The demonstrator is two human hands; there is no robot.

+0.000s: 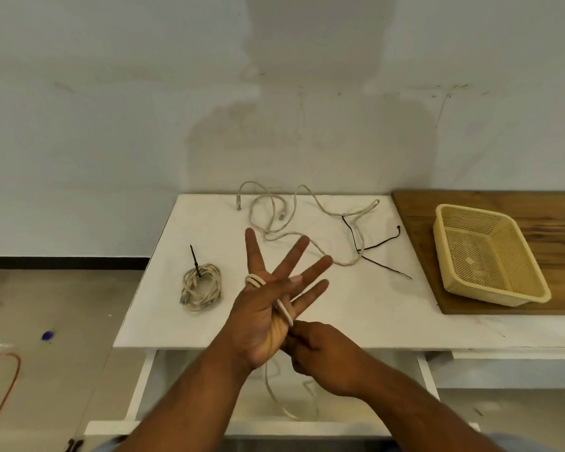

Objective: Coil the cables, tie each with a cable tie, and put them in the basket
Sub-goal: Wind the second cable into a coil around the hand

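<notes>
The left hand (268, 308) is held up with its fingers straight and spread wide, while the right hand (320, 350), just below and beside it, pinches with curled fingers the white cable (287, 313) looped round the left.

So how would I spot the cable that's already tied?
Find the white rectangular table. On its left, left of the person's spread left hand, lies a beige cable wound into a round bundle. A black plastic cable tie sticks up from it; the loose beige cable behind has none.

bare workroom, stained white wall (111, 93), white table (372, 305), concrete floor (46, 305)
</notes>
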